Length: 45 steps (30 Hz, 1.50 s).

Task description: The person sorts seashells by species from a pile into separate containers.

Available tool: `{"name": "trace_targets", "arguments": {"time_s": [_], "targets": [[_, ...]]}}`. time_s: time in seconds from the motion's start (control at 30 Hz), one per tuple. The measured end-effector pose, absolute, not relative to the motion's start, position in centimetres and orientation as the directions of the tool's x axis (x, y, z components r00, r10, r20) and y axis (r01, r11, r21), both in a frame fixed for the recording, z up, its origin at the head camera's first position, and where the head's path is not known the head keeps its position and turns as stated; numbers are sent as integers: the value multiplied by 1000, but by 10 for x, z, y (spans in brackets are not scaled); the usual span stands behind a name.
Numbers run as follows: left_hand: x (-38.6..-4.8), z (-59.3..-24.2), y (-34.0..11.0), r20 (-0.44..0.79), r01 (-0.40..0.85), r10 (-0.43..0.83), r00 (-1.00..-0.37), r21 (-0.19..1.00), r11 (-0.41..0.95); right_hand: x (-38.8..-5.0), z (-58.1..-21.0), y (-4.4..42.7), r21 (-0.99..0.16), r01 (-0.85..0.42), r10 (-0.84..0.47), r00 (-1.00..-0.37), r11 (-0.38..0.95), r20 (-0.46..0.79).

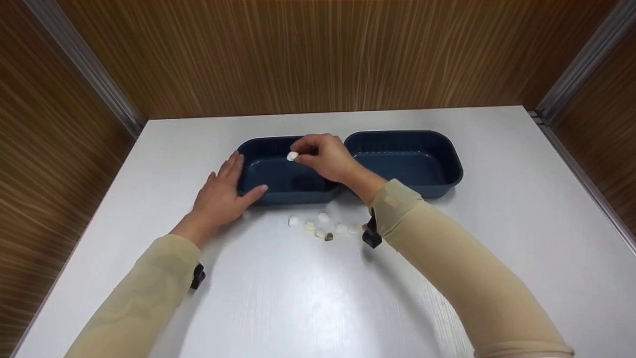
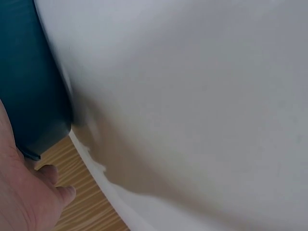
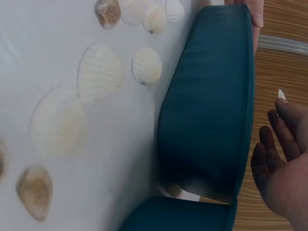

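The person's right hand [image 1: 328, 158] pinches a small white shell [image 1: 292, 156] between thumb and fingertips, holding it above the left box [image 1: 293, 199], a dark blue one with rounded corners. The left hand [image 1: 221, 199] lies spread at the left end of this box, its fingers stretched out along that end and its thumb on the near rim. The right box [image 1: 437, 191], also dark blue, stands just beside the left one on the white counter [image 1: 268, 298]. More shells [image 1: 341, 228] lie scattered on the counter on the near side of the boxes, mostly toward the left box's right half. Most of them are pale and ribbed, as the right wrist view shows, with a brown shell [image 3: 109, 13] next to a pale one and another brown shell [image 3: 34, 192] farther along. Beige sleeves [image 1: 447, 248] cover both forearms, and a black piece [image 1: 371, 234] sits under the right wrist. A brown wood-grain panel [image 1: 328, 54] rises along the counter's far edge.
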<state>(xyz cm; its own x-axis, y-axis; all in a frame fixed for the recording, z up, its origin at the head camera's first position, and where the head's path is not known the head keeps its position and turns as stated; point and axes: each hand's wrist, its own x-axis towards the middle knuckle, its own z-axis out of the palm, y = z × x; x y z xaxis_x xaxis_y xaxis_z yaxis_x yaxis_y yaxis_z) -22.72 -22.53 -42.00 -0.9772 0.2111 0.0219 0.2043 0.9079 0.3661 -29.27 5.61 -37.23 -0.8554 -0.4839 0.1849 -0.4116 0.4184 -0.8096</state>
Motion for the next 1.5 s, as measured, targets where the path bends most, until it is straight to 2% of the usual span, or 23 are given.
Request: {"name": "trace_targets", "arguments": {"time_s": [0.47, 0.93, 1.13, 1.5], "targets": [[-231, -419, -223, 31, 219, 223, -974, 358, 908, -296, -367, 61, -794, -417, -455, -867, 441, 203], [-229, -420, -229, 42, 225, 224, -974, 351, 909, -253, -329, 120, -767, -500, -497, -823, 403, 276], [-228, -419, -231, 42, 225, 225, -974, 354, 908, -228, -340, 154, -780, -512, -506, -809, 359, 298], [-228, -419, -234, 38, 225, 226, -974, 345, 911, -190, -376, 198, -808, -443, -515, -831, 387, 209]]}}
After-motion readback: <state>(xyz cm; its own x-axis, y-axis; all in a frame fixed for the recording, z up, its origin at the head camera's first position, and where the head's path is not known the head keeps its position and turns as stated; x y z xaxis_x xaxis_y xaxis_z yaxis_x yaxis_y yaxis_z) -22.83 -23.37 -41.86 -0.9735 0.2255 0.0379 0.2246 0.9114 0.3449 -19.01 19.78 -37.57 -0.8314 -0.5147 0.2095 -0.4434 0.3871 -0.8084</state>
